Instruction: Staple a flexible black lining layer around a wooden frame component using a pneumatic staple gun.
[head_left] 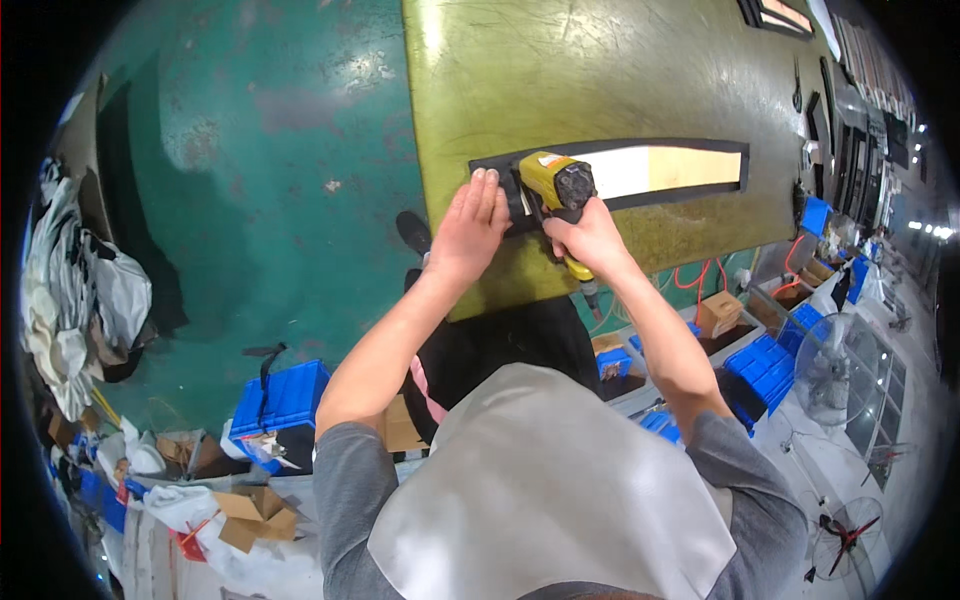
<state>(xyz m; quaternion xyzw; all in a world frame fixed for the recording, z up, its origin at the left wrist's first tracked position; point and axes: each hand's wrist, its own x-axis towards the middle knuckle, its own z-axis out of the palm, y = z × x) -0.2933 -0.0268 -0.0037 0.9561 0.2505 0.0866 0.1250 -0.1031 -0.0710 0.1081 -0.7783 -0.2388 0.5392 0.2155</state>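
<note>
My right hand is wrapped round the handle of a yellow and black pneumatic staple gun. The gun's head is over the left part of a long, slightly curved panel, which has a pale wood-coloured face and a black fabric border. With its fingers stretched out flat, my left hand rests on the panel's black left end, beside the gun. The gun's nose and the spot under it are hidden. From the bottom of the handle an air fitting hangs past the table's near edge.
The panel lies on a worn olive-yellow table. At the table's far right is another black-edged panel. Blue bins, a cardboard box and red hoses are close by. A standing fan is at the right.
</note>
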